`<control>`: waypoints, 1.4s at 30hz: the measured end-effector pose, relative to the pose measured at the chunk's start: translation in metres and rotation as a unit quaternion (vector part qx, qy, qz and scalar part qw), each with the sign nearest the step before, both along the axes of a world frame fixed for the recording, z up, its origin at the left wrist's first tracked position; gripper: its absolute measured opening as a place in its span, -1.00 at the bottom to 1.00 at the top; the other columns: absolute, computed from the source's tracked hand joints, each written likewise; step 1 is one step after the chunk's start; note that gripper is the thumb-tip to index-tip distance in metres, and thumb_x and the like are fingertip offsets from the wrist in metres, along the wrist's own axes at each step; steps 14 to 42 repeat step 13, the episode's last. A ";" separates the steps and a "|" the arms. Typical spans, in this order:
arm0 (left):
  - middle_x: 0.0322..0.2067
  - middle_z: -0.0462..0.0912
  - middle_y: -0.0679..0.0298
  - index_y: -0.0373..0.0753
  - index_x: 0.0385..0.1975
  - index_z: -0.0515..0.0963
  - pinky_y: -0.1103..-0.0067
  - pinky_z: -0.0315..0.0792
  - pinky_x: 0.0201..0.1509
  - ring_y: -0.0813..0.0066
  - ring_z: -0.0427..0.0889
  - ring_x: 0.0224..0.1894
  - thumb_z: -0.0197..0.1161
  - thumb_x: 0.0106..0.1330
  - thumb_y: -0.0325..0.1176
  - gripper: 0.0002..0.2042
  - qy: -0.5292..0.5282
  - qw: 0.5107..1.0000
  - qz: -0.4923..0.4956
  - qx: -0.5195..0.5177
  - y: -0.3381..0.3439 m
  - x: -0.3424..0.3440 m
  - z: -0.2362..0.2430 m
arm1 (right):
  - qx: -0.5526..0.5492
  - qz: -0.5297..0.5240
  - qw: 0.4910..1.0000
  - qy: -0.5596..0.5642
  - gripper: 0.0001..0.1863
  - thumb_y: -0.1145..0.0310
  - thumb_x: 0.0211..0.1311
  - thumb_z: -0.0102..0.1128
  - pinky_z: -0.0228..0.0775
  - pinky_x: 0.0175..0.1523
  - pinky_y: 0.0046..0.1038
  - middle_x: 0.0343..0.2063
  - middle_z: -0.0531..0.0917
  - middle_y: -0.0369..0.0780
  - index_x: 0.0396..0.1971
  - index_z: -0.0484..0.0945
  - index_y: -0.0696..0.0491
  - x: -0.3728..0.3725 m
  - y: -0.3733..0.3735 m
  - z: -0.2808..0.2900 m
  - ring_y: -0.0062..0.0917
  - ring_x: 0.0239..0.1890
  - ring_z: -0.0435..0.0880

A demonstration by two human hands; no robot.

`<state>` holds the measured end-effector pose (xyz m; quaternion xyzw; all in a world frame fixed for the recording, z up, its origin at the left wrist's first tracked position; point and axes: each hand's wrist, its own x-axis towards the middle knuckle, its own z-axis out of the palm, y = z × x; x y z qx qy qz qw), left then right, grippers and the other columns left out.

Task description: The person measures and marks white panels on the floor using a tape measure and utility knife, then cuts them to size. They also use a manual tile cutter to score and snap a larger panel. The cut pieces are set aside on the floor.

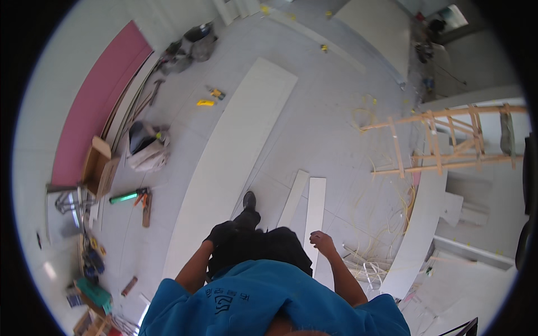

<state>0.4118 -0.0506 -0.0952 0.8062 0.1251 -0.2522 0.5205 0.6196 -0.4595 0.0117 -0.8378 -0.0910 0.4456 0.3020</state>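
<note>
My left hand (222, 232), in a dark glove, hangs beside my dark trousers. Its fingers blend into the cloth, so their pose does not show. On my other side, my bare right hand (322, 242) is held at hip height with fingers curled; whatever may be inside is hidden. Below it in the picture runs a narrow white strip (316, 204), and a second strip (293, 196) lies at a slant to its left. A long, wide white panel (241, 120) stretches across the floor ahead and to my left. My dark shoe (249, 200) is by its right edge.
A wooden ladder-like frame (440, 140) stands at right above tangled yellow cord (386, 224). Left are a caulking gun (143, 197), an open cardboard box (101, 168), a bag (148, 151), a hammer (156, 92), a yellow tool (205, 103) and a pink panel (95, 106).
</note>
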 end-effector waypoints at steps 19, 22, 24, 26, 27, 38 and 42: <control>0.09 0.54 0.06 -0.01 0.17 0.44 0.25 0.42 0.18 0.15 0.56 0.10 0.38 0.10 0.04 -0.38 0.199 0.918 0.276 -0.202 -0.117 0.047 -0.009 | -0.103 0.270 0.956 0.052 -0.63 0.14 0.16 0.08 0.50 -0.11 -0.36 -0.36 0.71 -0.10 -0.21 0.61 0.11 0.229 0.082 -0.047 -0.33 -0.25 0.71; 0.09 0.54 0.06 -0.01 0.17 0.44 0.25 0.42 0.18 0.15 0.56 0.10 0.38 0.10 0.04 -0.38 0.199 0.918 0.276 -0.202 -0.117 0.047 -0.009 | -0.103 0.270 0.956 0.052 -0.63 0.14 0.16 0.08 0.50 -0.11 -0.36 -0.36 0.71 -0.10 -0.21 0.61 0.11 0.229 0.082 -0.047 -0.33 -0.25 0.71; 0.09 0.54 0.06 -0.01 0.17 0.44 0.25 0.42 0.18 0.15 0.56 0.10 0.38 0.10 0.04 -0.38 0.199 0.918 0.276 -0.202 -0.117 0.047 -0.009 | -0.103 0.270 0.956 0.052 -0.63 0.14 0.16 0.08 0.50 -0.11 -0.36 -0.36 0.71 -0.10 -0.21 0.61 0.11 0.229 0.082 -0.047 -0.33 -0.25 0.71; 0.09 0.54 0.06 -0.01 0.17 0.44 0.25 0.42 0.18 0.15 0.56 0.10 0.38 0.10 0.04 -0.38 0.199 0.918 0.276 -0.202 -0.117 0.047 -0.009 | -0.103 0.270 0.956 0.052 -0.63 0.14 0.16 0.08 0.50 -0.11 -0.36 -0.36 0.71 -0.10 -0.21 0.61 0.11 0.229 0.082 -0.047 -0.33 -0.25 0.71; 0.09 0.54 0.06 -0.01 0.17 0.44 0.25 0.42 0.18 0.15 0.56 0.10 0.38 0.10 0.04 -0.38 0.199 0.918 0.276 -0.202 -0.117 0.047 -0.009 | -0.103 0.270 0.956 0.052 -0.63 0.14 0.16 0.08 0.50 -0.11 -0.36 -0.36 0.71 -0.10 -0.21 0.61 0.11 0.229 0.082 -0.047 -0.33 -0.25 0.71; 0.09 0.54 0.06 -0.01 0.17 0.44 0.25 0.42 0.18 0.15 0.56 0.10 0.38 0.10 0.04 -0.38 0.199 0.918 0.276 -0.202 -0.117 0.047 -0.009 | -0.103 0.270 0.956 0.052 -0.63 0.14 0.16 0.08 0.50 -0.11 -0.36 -0.36 0.71 -0.10 -0.21 0.61 0.11 0.229 0.082 -0.047 -0.33 -0.25 0.71; 0.09 0.54 0.06 -0.01 0.17 0.44 0.25 0.42 0.18 0.15 0.56 0.10 0.38 0.10 0.04 -0.38 0.199 0.918 0.276 -0.202 -0.117 0.047 -0.009 | -0.103 0.270 0.956 0.052 -0.63 0.14 0.16 0.08 0.50 -0.11 -0.36 -0.36 0.71 -0.10 -0.21 0.61 0.11 0.229 0.082 -0.047 -0.33 -0.25 0.71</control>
